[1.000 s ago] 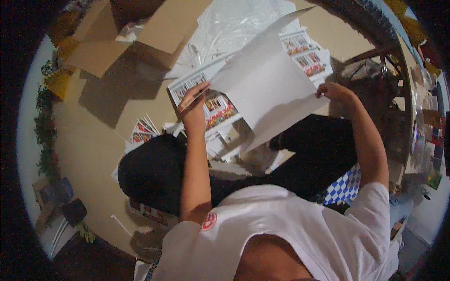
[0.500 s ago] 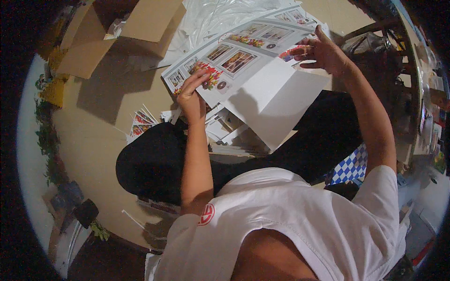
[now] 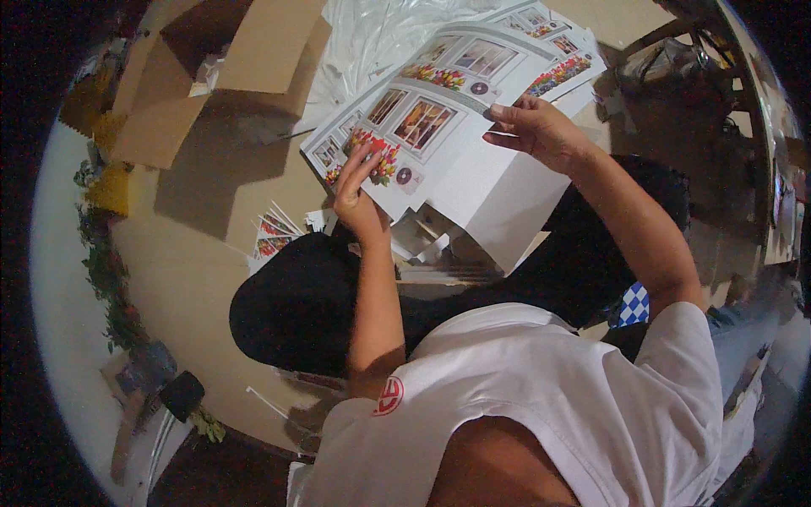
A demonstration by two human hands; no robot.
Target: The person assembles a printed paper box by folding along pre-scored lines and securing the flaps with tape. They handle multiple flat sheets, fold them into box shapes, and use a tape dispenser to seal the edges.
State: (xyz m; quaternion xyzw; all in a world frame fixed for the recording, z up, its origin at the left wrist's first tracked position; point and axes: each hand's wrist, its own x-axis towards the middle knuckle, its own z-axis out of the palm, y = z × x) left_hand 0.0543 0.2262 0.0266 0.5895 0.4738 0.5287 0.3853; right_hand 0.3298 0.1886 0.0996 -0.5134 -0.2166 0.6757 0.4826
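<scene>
A large printed sheet (image 3: 439,127), with window pictures and red and yellow flowers on a white and grey ground, stands tilted above my lap. My left hand (image 3: 361,190) grips its lower left side, fingers lying over the printed flowers and the thumb hidden. My right hand (image 3: 541,133) is closed at the sheet's right edge, thumb and fingers pinched together there. A blank white folded panel (image 3: 515,211) hangs below the right hand. Further similar printed sheets (image 3: 562,72) lie behind. Under the sheet is an opening holding paper scraps (image 3: 431,241).
An open cardboard box (image 3: 253,51) stands at the far left, beside crumpled clear plastic (image 3: 363,34). Cut printed strips (image 3: 274,232) lie on the floor left of my knee. A dark wooden rack (image 3: 718,76) is at the right. A blue and white checked thing (image 3: 632,306) shows beside my thigh.
My right hand has come left and down, from spread fingers to a pinch at the sheet's edge. The left hand keeps its place on the sheet. The whole view has shifted slightly.
</scene>
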